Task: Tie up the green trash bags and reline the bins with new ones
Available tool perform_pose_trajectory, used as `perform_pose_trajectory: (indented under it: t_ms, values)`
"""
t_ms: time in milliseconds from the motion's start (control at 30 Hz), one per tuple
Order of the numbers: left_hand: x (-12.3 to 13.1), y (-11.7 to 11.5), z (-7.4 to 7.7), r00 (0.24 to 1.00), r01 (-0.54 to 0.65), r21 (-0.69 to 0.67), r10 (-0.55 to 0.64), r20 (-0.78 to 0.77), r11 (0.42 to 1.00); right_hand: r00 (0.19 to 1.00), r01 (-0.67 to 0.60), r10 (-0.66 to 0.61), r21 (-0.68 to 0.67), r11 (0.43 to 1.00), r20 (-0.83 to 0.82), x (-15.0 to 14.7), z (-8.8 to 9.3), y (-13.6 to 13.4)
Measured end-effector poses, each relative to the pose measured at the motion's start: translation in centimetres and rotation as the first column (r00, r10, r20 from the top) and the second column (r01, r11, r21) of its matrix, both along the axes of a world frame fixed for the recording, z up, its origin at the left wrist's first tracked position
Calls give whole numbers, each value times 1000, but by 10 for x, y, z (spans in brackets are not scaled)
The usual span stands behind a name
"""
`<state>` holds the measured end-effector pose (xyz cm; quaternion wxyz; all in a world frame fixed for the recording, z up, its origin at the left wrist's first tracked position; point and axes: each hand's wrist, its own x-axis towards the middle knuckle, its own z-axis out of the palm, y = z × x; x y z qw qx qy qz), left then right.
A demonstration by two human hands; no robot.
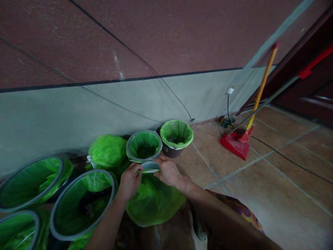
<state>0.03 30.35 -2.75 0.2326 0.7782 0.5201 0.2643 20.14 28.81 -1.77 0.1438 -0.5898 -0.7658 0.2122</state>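
Observation:
My left hand (130, 180) pinches the near-left edge of a green trash bag (156, 205), beside a grey oval rim (150, 166). On the rim's other side, my right hand (168, 171) is closed on the edge. Below both hands the bag spreads wide and hangs loosely toward the floor. Just beyond them stand a grey-rimmed trash bin (127, 147) with a green liner and a dark bin (173, 151) whose green liner folds over its top. Whether the grey rim belongs to a bin or is a loose ring, I cannot tell.
Several larger lined bins, one of them a grey-rimmed bin (53, 225), stand at left. A tied green bag (108, 151) lies against the wall. On the tiled floor at right are a red dustpan (235, 146) with a yellow handle and a black cable (286, 158).

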Motion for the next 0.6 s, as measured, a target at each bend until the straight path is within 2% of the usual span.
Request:
perform_pose_trajectory:
  t_ms: [100,167,400,500,600]
  values:
    - [10,-6,-4,1000,15,22,-15,-14,1000,995,-94,95,42,995,-33,-8,2,-4]
    - [13,-7,-6,1000,12,19,-12,-20,1000,993,-102,104,36,994,-60,-11,2,-3]
    - [12,-6,-2,997,66,-111,-61,43,992,992,49,-42,52,997,-122,-5,-6,6]
    - [11,-7,0,992,101,-83,-94,79,991,991,68,-61,52,996,-123,-3,-7,7]
    - [9,-6,-1,995,41,-1,-41,86,999,991,85,-81,32,996,-111,-5,-6,7]
